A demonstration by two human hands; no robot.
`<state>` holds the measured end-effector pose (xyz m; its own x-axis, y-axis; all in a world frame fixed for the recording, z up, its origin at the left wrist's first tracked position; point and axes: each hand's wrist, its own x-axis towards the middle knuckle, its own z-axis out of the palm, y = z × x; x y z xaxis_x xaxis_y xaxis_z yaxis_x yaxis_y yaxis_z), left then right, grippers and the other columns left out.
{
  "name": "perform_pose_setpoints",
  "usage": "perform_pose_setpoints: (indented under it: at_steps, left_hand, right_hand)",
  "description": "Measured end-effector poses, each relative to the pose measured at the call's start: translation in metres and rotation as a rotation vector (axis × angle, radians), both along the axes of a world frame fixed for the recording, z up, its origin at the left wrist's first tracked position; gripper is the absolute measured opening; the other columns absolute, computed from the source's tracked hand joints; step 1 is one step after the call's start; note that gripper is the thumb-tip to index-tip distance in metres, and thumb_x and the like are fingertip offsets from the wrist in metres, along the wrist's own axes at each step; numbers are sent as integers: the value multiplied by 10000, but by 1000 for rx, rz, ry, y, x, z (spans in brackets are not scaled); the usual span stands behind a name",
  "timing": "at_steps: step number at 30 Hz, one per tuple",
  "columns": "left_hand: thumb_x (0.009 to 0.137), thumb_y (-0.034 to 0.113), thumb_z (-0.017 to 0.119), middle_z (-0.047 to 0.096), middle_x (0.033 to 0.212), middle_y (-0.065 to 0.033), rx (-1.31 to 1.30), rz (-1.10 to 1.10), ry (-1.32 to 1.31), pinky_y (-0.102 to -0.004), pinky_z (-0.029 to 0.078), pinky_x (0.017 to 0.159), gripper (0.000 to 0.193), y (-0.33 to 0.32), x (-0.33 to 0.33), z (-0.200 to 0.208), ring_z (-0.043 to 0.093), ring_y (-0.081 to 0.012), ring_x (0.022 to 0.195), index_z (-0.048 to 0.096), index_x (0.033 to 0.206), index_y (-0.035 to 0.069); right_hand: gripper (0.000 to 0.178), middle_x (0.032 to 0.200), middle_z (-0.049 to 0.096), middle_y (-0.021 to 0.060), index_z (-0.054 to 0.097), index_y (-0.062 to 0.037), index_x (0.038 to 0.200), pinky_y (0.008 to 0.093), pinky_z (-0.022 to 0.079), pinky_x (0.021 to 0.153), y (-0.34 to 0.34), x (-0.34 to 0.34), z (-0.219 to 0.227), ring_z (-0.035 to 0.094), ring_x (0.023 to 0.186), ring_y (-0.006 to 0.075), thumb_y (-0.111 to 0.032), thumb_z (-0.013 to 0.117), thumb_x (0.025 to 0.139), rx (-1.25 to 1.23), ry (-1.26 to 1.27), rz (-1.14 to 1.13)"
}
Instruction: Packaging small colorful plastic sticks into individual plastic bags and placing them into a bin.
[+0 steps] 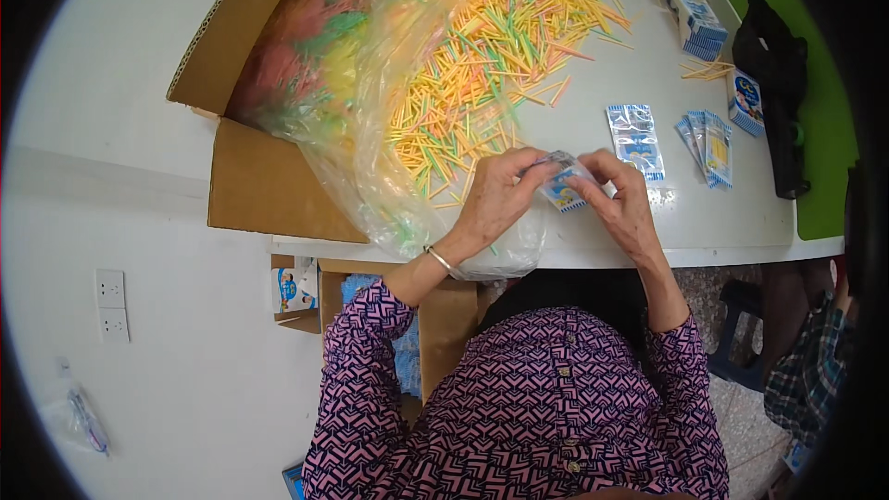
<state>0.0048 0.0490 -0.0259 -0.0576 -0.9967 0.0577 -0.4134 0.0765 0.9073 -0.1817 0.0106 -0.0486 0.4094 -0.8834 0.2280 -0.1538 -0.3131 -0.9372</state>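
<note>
Between both hands, over the front of the table, is a small clear-and-blue plastic packet. My left hand pinches its upper left edge with thumb and fingers. On the other side my right hand grips the right edge, thumb in front. Whether anything is inside the packet, I cannot tell. A big heap of thin pastel sticks, yellow, orange, green and pink, lies just beyond my left hand. Flat blue-and-clear packets rest on the table past my right hand.
An open cardboard box lined with a clear plastic bag spills the sticks. At right are several packets, a small blue box, a row of small boxes and a black object. Another person's plaid sleeve shows lower right.
</note>
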Motion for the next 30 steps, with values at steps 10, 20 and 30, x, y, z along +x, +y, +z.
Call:
perform_pose_setpoints:
  at_steps: [10,20,30]
  left_hand:
    - [855,152,620,571,688,-149,-155,153,-78,-342,427,574,177,17,3,-15,572,-254,623,627,832,-24]
    - [851,154,623,524,653,-160,-249,143,-218,-378,404,542,170,18,8,-14,537,-295,583,605,799,-7]
    - [871,99,610,641,723,-72,-108,180,84,-248,460,598,119,17,8,-8,558,-78,648,610,936,-1]
  right_hand:
    - [194,698,642,44,670,48,906,238,420,573,11,11,-1,517,630,75,-136,638,855,277,-57,112]
    - [218,633,603,77,662,58,876,242,417,567,11,18,-3,516,603,87,-158,635,862,160,-14,121]
    - [236,651,628,73,661,66,859,249,425,573,4,10,-6,533,610,76,-168,632,862,292,-16,195]
